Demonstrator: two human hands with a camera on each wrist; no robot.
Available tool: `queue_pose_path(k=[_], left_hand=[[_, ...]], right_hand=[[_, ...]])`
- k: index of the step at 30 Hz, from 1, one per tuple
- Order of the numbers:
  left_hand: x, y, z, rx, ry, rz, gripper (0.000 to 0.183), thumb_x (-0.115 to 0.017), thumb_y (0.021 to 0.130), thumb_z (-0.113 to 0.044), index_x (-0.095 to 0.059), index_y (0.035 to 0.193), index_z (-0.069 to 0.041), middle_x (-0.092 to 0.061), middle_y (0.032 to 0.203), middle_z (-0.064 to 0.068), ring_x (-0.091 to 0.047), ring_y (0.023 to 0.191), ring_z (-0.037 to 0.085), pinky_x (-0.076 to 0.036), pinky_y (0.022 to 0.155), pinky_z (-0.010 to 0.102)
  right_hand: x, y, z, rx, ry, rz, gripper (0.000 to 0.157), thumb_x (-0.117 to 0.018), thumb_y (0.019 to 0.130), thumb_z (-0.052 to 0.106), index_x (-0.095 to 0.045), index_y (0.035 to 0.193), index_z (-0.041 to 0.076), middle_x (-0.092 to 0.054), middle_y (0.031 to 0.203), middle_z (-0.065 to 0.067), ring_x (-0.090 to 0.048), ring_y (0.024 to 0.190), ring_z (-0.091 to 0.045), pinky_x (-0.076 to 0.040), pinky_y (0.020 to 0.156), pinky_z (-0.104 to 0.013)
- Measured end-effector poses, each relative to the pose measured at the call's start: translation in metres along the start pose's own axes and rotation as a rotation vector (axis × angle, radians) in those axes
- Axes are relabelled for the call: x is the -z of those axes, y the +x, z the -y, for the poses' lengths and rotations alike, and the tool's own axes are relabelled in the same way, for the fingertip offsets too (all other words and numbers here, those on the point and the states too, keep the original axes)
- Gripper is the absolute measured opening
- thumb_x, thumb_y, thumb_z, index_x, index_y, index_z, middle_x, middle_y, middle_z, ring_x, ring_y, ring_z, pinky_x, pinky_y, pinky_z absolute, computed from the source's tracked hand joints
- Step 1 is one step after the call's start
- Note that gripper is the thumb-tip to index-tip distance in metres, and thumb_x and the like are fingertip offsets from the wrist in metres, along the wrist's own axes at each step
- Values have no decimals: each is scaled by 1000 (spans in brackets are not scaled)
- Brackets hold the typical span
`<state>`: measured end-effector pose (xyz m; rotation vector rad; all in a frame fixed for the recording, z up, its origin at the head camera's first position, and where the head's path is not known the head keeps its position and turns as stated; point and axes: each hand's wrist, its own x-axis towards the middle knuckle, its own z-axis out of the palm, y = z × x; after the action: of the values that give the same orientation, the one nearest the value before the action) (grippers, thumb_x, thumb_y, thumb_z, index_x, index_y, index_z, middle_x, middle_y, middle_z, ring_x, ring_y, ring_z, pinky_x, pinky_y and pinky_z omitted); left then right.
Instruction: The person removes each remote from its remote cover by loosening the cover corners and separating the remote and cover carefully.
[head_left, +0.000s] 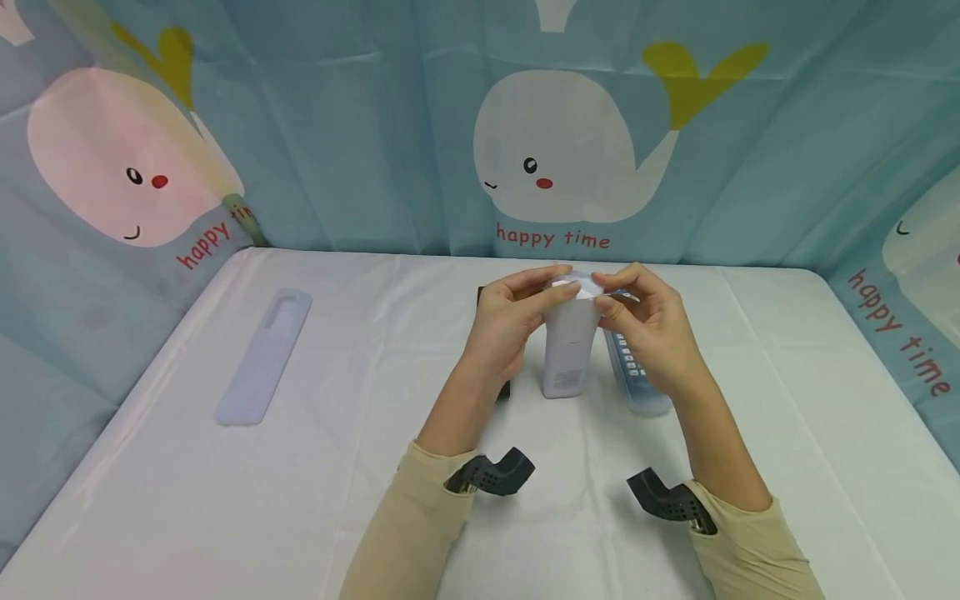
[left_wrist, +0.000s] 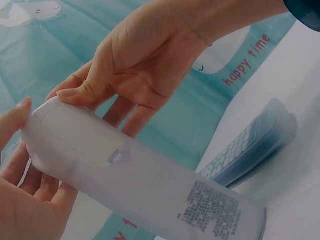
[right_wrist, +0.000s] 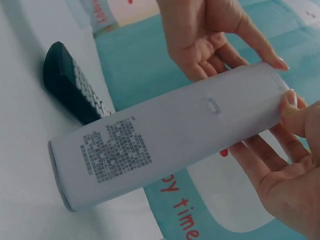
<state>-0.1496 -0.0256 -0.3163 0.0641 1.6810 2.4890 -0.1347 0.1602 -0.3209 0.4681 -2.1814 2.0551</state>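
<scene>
A white remote control, its back with a printed label and battery cover showing, stands nearly upright in the middle of the table. Translucent material shows around its upper end, seemingly a soft cover. My left hand holds the upper left side, thumb on the back, as the left wrist view also shows. My right hand pinches the upper right corner between thumb and fingers. Beside my right hand is a bluish covered remote control with pale keys.
Behind my left forearm lies a black remote control with light keys. An empty translucent remote cover lies flat on the left of the white-clothed table. A blue curtain with whales hangs behind.
</scene>
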Motion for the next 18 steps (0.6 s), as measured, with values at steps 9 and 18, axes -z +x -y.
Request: queue_pose_path(k=[9, 18], left_hand=[[1, 1, 1, -27, -21, 20, 35, -74, 96, 2, -70, 130, 8, -70, 123, 9, -61, 102, 12, -54, 97, 31], [2, 0, 0, -45, 3, 50, 34, -72, 97, 3, -69, 130, 11, -69, 128, 15, -63, 105, 13, -53, 107, 37]], right_hand=[[-4, 1, -3, 30, 32, -34, 24, -60, 103, -4, -70, 101, 18, -66, 117, 3, -70, 106, -11, -61, 84, -21], [-8, 2, -2, 0, 46, -94, 11, -62, 106, 12, -66, 99, 4, -65, 112, 3, -67, 104, -13, -61, 82, -21]])
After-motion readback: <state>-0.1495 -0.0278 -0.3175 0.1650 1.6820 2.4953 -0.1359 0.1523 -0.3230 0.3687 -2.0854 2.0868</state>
